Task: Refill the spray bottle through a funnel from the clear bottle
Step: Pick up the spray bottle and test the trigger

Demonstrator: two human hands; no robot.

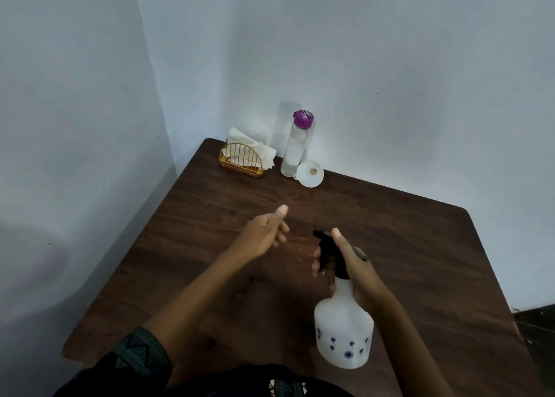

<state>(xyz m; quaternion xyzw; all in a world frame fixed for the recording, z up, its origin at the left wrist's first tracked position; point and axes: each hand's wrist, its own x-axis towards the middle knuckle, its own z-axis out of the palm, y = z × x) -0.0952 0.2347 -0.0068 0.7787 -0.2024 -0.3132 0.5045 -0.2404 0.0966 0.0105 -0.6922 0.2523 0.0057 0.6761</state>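
Dark patterned sleeve (pixel 141 357) nearest us. Right hand (pixel 357 267) gripping white flower-printed plastic spray bottle (pixel 342 330) at neck; we're judging it light, stiff. Left hand (pixel 264 234) hovering loose, empty. Purple-capped clear bottle (pixel 292 150), white funnel (pixel 310 174) sitting at far table (pixel 420 261) corner; we're expecting bottle heavier, slippery, so taking it mid-body.

Lost the neck of the spray bottle (pixel 342 333) and part of its black trigger head (pixel 326 246) behind the right hand (pixel 357 273); caught only the tips of its fingers (pixel 315 266). Found the fingers (pixel 282 236) of the left hand (pixel 264 234) blurred. Could not read the print on the purple cap (pixel 303 118) of the clear bottle (pixel 295 147), nor judge its fill. Could not see the spout of the funnel (pixel 310 173) by the far edge of the surface (pixel 420 261). Lost the near edge under arms and clothing.
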